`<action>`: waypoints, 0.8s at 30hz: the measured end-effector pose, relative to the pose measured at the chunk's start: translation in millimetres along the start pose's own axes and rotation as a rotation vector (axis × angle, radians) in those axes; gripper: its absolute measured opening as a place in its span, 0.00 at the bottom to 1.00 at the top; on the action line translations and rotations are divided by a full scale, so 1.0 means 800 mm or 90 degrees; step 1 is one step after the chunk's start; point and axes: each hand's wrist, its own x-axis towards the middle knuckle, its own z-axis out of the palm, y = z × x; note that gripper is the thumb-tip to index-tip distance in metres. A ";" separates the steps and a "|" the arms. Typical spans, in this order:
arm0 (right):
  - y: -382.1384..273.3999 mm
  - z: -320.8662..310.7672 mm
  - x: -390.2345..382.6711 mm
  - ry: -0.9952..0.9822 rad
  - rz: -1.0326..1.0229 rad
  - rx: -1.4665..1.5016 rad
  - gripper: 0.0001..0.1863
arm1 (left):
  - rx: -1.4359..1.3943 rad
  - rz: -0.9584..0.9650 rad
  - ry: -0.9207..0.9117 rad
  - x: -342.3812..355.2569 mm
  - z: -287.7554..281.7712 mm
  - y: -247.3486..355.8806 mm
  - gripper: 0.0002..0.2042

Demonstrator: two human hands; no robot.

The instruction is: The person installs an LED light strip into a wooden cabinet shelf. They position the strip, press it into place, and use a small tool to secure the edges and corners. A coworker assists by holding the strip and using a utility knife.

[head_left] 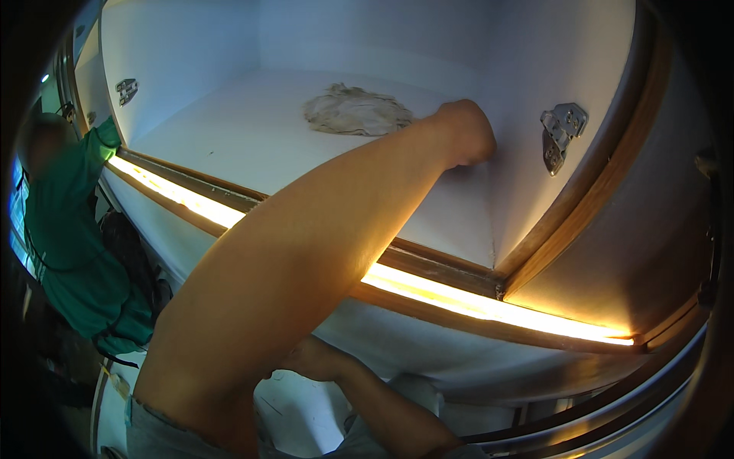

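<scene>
My left arm stretches from the lower left up into a white cabinet (pixel 206 153). At its end my left hand (pixel 468 131) is bent down near the right inner wall, low over the cabinet floor. Its fingers are turned away from view, so what they hold or touch is hidden. Just left of that hand, a crumpled off-white cloth (pixel 355 111) with dirty-looking patches lies on the cabinet floor. Below the cabinet edge, my right hand (pixel 310 359) is beside my left upper arm, which partly covers it; its fingers are hidden.
A glowing light strip (pixel 459 301) runs along the cabinet's wooden front edge. Metal hinges stick out from the right wall (pixel 563 136) and left wall (pixel 126 92). At the left, a person in green (pixel 76 229) has an arm near the cabinet edge. Dark rails (pixel 604 413) curve along the lower right.
</scene>
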 end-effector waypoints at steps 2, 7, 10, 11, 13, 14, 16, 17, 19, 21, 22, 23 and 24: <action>0.002 0.002 -0.002 0.015 0.005 -0.006 0.11 | 0.026 0.017 -0.035 -0.012 -0.008 0.004 0.14; -0.002 0.001 0.003 0.017 -0.005 -0.048 0.10 | 0.032 0.031 -0.113 -0.028 -0.029 0.007 0.14; -0.006 0.002 0.005 0.034 0.016 -0.083 0.10 | -0.004 0.022 -0.098 -0.032 -0.025 0.009 0.15; -0.008 0.001 0.005 0.036 0.028 -0.089 0.10 | -0.078 -0.015 -0.090 -0.032 -0.022 0.009 0.15; -0.009 0.002 0.004 0.040 0.046 -0.096 0.11 | -0.225 -0.088 -0.077 -0.033 -0.018 0.010 0.16; -0.010 0.002 0.004 0.042 0.050 -0.098 0.11 | -0.165 -0.061 -0.096 -0.032 -0.017 0.010 0.16; -0.009 0.002 0.004 0.044 0.048 -0.096 0.11 | -0.042 -0.001 -0.136 -0.032 -0.020 0.011 0.16; -0.009 0.002 0.005 0.044 0.041 -0.092 0.11 | -0.045 0.001 -0.129 -0.034 -0.020 0.012 0.16; -0.007 0.001 0.005 0.041 0.035 -0.089 0.11 | -0.038 0.012 -0.112 -0.041 -0.021 0.014 0.16; -0.005 0.001 0.006 0.048 0.045 -0.089 0.11 | 0.000 0.019 -0.153 -0.043 -0.026 0.018 0.17; -0.004 0.001 0.006 0.038 0.037 -0.087 0.11 | 0.023 0.024 -0.174 -0.043 -0.028 0.020 0.18; -0.003 0.001 0.006 0.040 0.037 -0.086 0.10 | 0.030 0.024 -0.166 -0.044 -0.027 0.021 0.19; -0.002 0.001 0.006 0.042 0.030 -0.076 0.10 | 0.037 0.024 -0.158 -0.044 -0.025 0.022 0.20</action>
